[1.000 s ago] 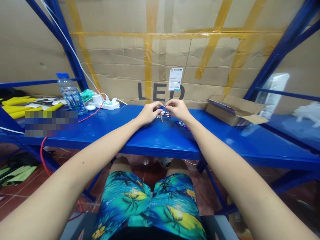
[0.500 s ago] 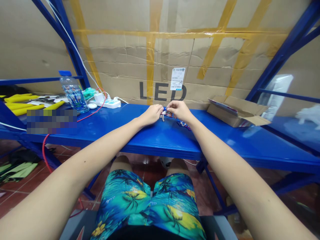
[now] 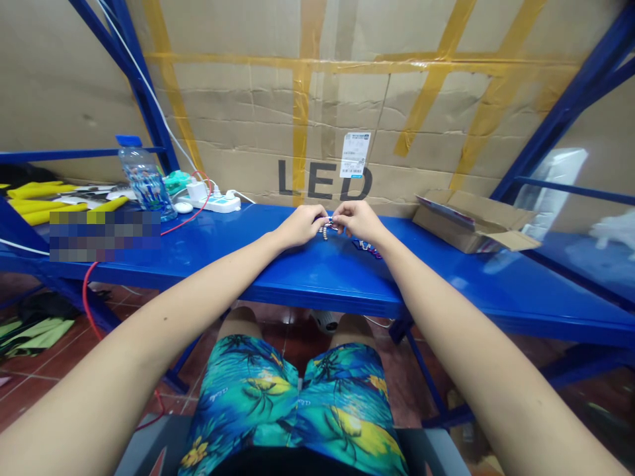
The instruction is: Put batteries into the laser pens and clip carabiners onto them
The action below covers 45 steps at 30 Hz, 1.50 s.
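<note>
Both my arms reach forward over a blue metal shelf (image 3: 307,271). My left hand (image 3: 297,225) and my right hand (image 3: 360,221) meet at the back of the shelf, fingers pinched together on a small cluster of shiny metal pieces (image 3: 327,227) held between them. The pieces are too small to name exactly. A few more small coloured pieces (image 3: 366,247) lie on the shelf just under my right wrist.
An open cardboard box (image 3: 473,219) sits on the shelf to the right. At the left stand a plastic water bottle (image 3: 143,180), a white power strip (image 3: 215,201) with a red cable, and yellow objects (image 3: 34,205). A large taped "LED" carton (image 3: 322,132) forms the back wall.
My hands stayed together at the same spot; the fingers shifted slightly on the small pieces. The view drifted a little.
</note>
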{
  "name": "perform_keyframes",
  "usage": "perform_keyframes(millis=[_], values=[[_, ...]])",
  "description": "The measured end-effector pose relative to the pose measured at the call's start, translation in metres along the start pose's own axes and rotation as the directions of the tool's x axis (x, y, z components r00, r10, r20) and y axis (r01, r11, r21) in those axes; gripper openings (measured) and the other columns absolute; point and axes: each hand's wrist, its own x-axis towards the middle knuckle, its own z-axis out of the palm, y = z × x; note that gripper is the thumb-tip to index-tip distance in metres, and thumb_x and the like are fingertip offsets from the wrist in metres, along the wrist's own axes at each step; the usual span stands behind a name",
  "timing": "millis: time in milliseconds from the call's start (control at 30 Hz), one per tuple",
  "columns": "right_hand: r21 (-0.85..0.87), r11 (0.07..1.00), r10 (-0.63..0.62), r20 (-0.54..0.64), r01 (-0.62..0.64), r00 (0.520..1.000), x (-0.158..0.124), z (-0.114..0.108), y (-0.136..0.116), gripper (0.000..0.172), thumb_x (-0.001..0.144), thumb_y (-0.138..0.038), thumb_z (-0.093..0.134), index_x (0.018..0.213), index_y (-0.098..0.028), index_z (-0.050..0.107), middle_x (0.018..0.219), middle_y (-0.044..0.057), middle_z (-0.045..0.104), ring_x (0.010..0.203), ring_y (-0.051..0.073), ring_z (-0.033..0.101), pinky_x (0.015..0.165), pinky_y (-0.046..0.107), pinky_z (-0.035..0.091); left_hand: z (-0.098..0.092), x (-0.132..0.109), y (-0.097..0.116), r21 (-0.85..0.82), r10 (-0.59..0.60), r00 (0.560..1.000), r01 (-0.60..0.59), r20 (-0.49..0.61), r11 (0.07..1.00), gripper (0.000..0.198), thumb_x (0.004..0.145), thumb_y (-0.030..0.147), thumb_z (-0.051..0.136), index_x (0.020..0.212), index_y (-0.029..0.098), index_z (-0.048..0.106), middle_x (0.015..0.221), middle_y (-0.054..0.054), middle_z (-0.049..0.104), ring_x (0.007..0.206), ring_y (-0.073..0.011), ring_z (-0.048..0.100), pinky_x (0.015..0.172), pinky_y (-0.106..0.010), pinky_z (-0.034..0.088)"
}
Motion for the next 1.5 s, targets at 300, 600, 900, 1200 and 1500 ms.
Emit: perform_keyframes(millis=[300,600,900,1200,1500], values=[[0.116,0.991,0.065,0.039,-0.069,0.997,-0.0018,-0.0014,-0.0055,0.019,0.080,-0.016,0.072,0.063,-0.016,0.063,0.057,0.004,0.066,0.043,0.013,0.055,0.039,0.025,0.040,-0.0001,0.0004,0.0025,0.018,0.043,0.999,-0.043,-0.029,0.999,0.011,0.093,0.025,0.056,0.087,0.017,0.061,0.086,-0.007,0.069,0.081,-0.0202,0.063,0.074,-0.032,0.046],[0.172,0.981,0.081,0.047,-0.088,0.996,-0.0003,-0.0005,-0.0008,0.021,0.082,-0.011,0.064,0.066,-0.019,0.055,0.053,0.000,0.061,0.045,0.014,0.055,0.040,0.025,0.040,0.0029,0.0022,0.0040,0.093,0.071,0.997,-0.070,-0.013,0.993,0.012,0.095,0.024,0.049,0.090,0.018,0.057,0.090,-0.009,0.065,0.085,-0.0217,0.060,0.079,-0.035,0.047],[0.078,0.997,0.022,0.029,-0.025,0.999,-0.0018,0.0010,-0.0026,0.019,0.083,-0.011,0.063,0.069,-0.020,0.053,0.055,-0.001,0.062,0.046,0.013,0.055,0.039,0.024,0.039,0.0022,0.0042,0.0017,0.100,0.011,0.998,-0.016,0.055,0.995,0.021,0.097,0.023,0.046,0.087,0.017,0.063,0.091,-0.010,0.070,0.087,-0.0230,0.064,0.080,-0.035,0.047],[0.059,0.997,0.050,0.036,-0.052,0.998,-0.0027,-0.0020,-0.0061,0.021,0.083,-0.018,0.070,0.067,-0.019,0.055,0.055,0.001,0.062,0.045,0.013,0.054,0.041,0.025,0.040,0.0028,0.0010,0.0062,0.023,0.017,1.000,-0.017,0.005,1.000,0.005,0.093,0.023,0.054,0.092,0.019,0.057,0.089,-0.006,0.067,0.083,-0.0211,0.061,0.074,-0.032,0.045],[0.015,0.999,-0.043,0.025,0.043,0.999,-0.0018,-0.0028,-0.0036,0.017,0.080,-0.009,0.063,0.068,-0.019,0.056,0.053,-0.002,0.059,0.048,0.012,0.055,0.045,0.024,0.040,0.0030,0.0044,0.0000,0.173,0.023,0.997,-0.034,0.070,0.984,0.018,0.093,0.019,0.048,0.086,0.017,0.064,0.089,-0.010,0.068,0.086,-0.0237,0.063,0.079,-0.036,0.047]])
